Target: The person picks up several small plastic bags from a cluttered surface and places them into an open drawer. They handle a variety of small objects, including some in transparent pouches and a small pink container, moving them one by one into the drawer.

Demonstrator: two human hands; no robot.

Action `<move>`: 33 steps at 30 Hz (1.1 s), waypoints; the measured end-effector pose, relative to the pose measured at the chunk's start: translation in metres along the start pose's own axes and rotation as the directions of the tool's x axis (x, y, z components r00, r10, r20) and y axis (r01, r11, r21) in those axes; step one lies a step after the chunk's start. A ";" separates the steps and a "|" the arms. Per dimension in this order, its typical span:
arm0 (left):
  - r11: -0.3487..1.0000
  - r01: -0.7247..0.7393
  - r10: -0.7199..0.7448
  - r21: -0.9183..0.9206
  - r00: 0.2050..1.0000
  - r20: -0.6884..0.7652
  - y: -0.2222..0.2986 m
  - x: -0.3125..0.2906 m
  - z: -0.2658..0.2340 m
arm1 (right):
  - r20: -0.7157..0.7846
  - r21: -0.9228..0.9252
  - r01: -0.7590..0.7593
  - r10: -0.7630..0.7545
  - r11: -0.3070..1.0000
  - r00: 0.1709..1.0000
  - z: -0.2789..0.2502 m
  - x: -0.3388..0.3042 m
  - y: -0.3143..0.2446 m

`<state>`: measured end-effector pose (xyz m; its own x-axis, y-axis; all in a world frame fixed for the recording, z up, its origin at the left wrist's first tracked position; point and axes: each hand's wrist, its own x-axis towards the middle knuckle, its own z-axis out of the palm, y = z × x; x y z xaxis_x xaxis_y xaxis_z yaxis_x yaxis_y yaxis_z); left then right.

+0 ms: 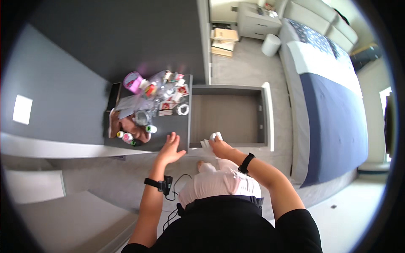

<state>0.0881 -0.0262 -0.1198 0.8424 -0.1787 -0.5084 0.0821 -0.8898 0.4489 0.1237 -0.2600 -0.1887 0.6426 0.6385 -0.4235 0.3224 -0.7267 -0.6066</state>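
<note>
Grey cabinet top [173, 128] bears clutter [166, 104] beside an open drawer [228, 114]. Left hand [170, 151] is near the cabinet edge, fingers released; right hand [222, 148] grasps a white item [216, 135].

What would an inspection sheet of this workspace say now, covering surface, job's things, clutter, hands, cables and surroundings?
Surface: dark grey top, items mostly toward its left and back.
Job's things: white item at the near side of an open drawer; its kind is unclear.
Clutter: pink container, clear plastic packaging and brown soft item, all on the top.
Hands: left hand open near the top's front edge, nothing seen in it; right hand closed on the white item.
Cables: black cable near the left wrist.
Surroundings: bed, white bin and nightstand beyond the drawer.
</note>
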 end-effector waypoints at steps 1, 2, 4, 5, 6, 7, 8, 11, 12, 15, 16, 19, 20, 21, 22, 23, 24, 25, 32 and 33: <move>1.000 -0.005 0.005 -0.002 1.000 -0.008 -0.002 0.000 -0.002 | -0.013 0.009 -0.029 0.029 1.000 0.999 0.001 -0.006 0.010; 1.000 -0.008 0.008 -0.012 1.000 0.004 -0.002 0.000 -0.003 | -0.055 0.017 -0.054 0.055 0.998 0.997 0.001 -0.016 0.023; 1.000 0.002 -0.002 -0.015 1.000 0.019 0.001 -0.001 -0.006 | -0.101 0.011 -0.117 0.118 0.993 0.988 -0.003 -0.033 0.041; 1.000 -0.016 0.016 -0.010 0.999 0.029 0.000 0.000 -0.007 | -0.110 0.018 -0.135 0.137 0.991 0.985 -0.003 -0.042 0.049; 1.000 -0.003 0.003 -0.005 1.000 0.023 -0.001 -0.001 -0.007 | -0.179 0.008 -0.135 0.135 0.991 0.975 -0.004 -0.051 0.058; 1.000 0.012 -0.012 0.001 1.000 0.014 -0.001 0.000 -0.007 | -0.246 -0.002 -0.134 0.129 0.991 0.961 -0.004 -0.060 0.065; 1.000 0.011 -0.011 -0.002 1.000 -0.002 0.000 0.000 -0.008 | -0.274 0.013 -0.177 0.173 0.984 0.946 -0.006 -0.069 0.073; 0.999 0.013 -0.014 -0.035 1.000 -0.011 0.005 -0.002 -0.008 | -0.365 -0.005 -0.238 0.220 0.971 0.905 -0.002 -0.097 0.096; 0.999 0.012 -0.012 -0.035 1.000 -0.010 0.005 -0.001 -0.007 | -0.397 -0.098 -0.256 0.198 0.962 0.896 -0.005 -0.105 0.100; 0.999 0.022 -0.022 -0.035 1.000 -0.013 0.005 -0.001 -0.007 | -0.422 -0.050 -0.342 0.290 0.939 0.859 -0.012 -0.121 0.098; 0.998 0.019 -0.020 -0.065 1.000 -0.010 0.005 -0.002 -0.009 | -0.424 -0.077 -0.370 0.306 0.926 0.853 -0.015 -0.124 0.098; 0.993 0.012 -0.013 -0.119 1.000 -0.007 0.000 -0.004 -0.009 | -0.418 -0.080 -0.422 0.354 0.903 0.836 -0.031 -0.118 0.093; 0.990 0.011 -0.012 -0.142 1.000 -0.002 -0.002 -0.004 -0.009 | -0.435 -0.058 -0.439 0.373 0.897 0.819 -0.040 -0.112 0.090; 0.989 0.011 -0.012 -0.145 1.000 -0.005 -0.001 -0.004 -0.010 | -0.449 -0.035 -0.455 0.393 0.890 0.803 -0.047 -0.106 0.088; 0.989 0.014 -0.015 -0.144 1.000 -0.005 0.000 -0.004 -0.010 | -0.532 -0.051 -0.432 0.341 0.901 0.775 -0.055 -0.098 0.088; 0.990 0.019 -0.019 -0.143 1.000 -0.004 0.000 -0.004 -0.009 | -0.578 -0.189 -0.410 0.236 0.892 0.781 -0.066 -0.091 0.090; 0.989 0.022 -0.023 -0.147 1.000 -0.005 0.001 -0.004 -0.008 | -0.583 -0.245 -0.424 0.217 0.872 0.783 -0.075 -0.083 0.096; 0.991 0.009 -0.010 -0.137 1.000 -0.010 0.000 -0.003 -0.006 | -0.587 -0.302 -0.439 0.198 0.847 0.785 -0.077 -0.075 0.104; 0.992 0.000 -0.010 -0.124 0.997 -0.080 -0.005 0.001 0.011 | 0.161 -0.836 -0.070 0.364 0.544 0.917 -0.065 -0.075 0.112; 0.993 -0.004 -0.008 -0.119 0.995 -0.103 -0.006 0.001 0.016 | 0.160 -0.841 -0.072 0.374 0.536 0.914 -0.069 -0.073 0.109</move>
<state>0.0800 -0.0276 -0.1344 0.8920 -0.1273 -0.4338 0.1413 -0.8329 0.5351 0.1597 -0.4033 -0.1774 0.5963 0.3521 -0.7215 0.7114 -0.6482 0.2717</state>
